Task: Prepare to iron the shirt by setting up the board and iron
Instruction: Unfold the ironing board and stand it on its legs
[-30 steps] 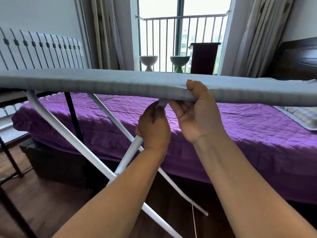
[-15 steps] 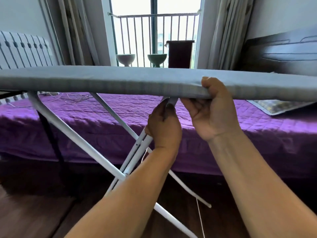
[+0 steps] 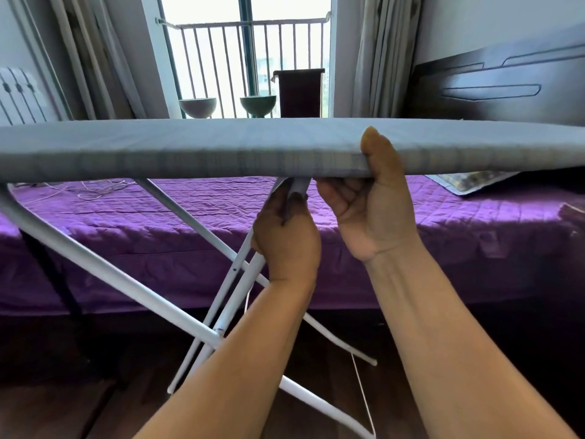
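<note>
A grey-covered ironing board stretches across the whole view at about chest height, standing on crossed white metal legs. My right hand grips the board's near edge, thumb on top and fingers curled underneath. Just left of it, under the board, my left hand is closed around the top of a white leg and a grey lever. No iron or shirt is in view.
A bed with a purple quilt lies right behind the board, a patterned pillow at its right and a white cord at its left. Dark headboard at the right. Behind, a balcony door with two bowls. Dark wooden floor below.
The view has swung right and tilted down. The board sits slightly higher in view, and both hands keep their hold.
</note>
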`<move>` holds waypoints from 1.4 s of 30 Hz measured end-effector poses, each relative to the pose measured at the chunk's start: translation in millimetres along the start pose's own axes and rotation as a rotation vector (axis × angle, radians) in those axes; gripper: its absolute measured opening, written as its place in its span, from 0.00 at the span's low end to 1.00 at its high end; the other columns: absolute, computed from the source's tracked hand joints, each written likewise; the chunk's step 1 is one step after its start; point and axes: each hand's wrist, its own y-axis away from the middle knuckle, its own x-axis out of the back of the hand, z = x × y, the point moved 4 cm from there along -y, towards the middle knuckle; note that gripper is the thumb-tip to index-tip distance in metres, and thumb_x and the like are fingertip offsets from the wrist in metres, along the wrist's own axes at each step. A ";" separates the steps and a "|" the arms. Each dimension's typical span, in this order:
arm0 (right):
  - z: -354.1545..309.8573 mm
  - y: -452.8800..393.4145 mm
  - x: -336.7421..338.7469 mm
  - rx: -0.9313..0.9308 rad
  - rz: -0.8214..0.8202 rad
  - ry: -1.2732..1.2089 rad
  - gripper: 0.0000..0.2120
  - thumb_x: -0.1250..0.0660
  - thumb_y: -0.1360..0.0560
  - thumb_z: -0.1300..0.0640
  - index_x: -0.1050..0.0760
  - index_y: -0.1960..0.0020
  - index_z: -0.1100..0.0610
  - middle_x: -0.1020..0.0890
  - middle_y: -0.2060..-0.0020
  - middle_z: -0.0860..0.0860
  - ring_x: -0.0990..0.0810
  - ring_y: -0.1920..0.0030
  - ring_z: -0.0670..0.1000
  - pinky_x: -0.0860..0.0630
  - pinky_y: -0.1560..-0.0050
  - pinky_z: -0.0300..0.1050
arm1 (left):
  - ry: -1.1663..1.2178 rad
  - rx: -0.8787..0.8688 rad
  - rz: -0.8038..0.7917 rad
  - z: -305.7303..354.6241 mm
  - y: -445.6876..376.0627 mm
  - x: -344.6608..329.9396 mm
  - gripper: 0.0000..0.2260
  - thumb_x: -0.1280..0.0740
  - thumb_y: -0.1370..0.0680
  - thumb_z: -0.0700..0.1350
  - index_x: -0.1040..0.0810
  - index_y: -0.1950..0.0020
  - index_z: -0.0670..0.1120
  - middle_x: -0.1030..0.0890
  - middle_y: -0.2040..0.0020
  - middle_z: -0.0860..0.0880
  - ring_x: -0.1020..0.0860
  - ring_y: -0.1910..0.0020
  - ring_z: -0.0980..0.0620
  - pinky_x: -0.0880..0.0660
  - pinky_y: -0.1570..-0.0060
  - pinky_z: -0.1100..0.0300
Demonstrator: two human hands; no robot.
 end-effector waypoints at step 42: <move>-62.0 44.1 -39.3 -0.603 0.738 -0.343 0.09 0.37 0.27 0.66 0.24 0.49 0.58 0.17 0.52 0.53 0.20 0.45 0.54 0.24 0.43 0.51 | 0.352 1.013 0.404 137.7 6.8 37.2 0.14 0.38 0.22 0.46 0.26 0.38 0.43 0.20 0.47 0.44 0.22 0.43 0.46 0.28 0.40 0.53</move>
